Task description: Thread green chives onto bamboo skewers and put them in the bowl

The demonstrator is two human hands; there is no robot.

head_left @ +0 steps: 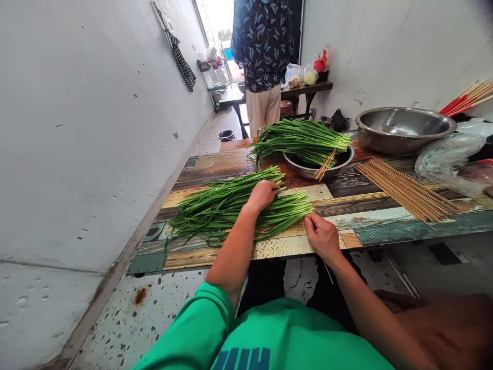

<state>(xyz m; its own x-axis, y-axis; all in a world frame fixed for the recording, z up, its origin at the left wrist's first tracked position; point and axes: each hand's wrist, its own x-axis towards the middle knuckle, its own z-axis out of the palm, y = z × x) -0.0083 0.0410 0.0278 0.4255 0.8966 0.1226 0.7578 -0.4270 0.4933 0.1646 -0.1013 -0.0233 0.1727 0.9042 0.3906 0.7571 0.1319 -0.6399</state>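
Note:
Garlic chives [215, 208] lie in a loose pile on the patterned table in front of me, pale stem ends to the right. My left hand [264, 195] rests over the stems with its fingers closed on some of them; the exact strands are hidden. Just right of the cut ends, my right hand [323, 237] is closed in a pinch. A thin wooden skewer [328, 272] sticks out below that hand, and its upper part is hidden by the fingers. More chives [300, 139] are heaped on a metal bowl [298, 168] farther back, with several short skewers [326, 163] at its rim.
Bare wooden skewers [406, 190] are spread at the table's right. Behind them stand a large steel basin [404, 131], a clear plastic bag [442, 159] and red-tipped sticks [466, 98]. A person [264, 56] stands beyond the table, by another table [314, 88].

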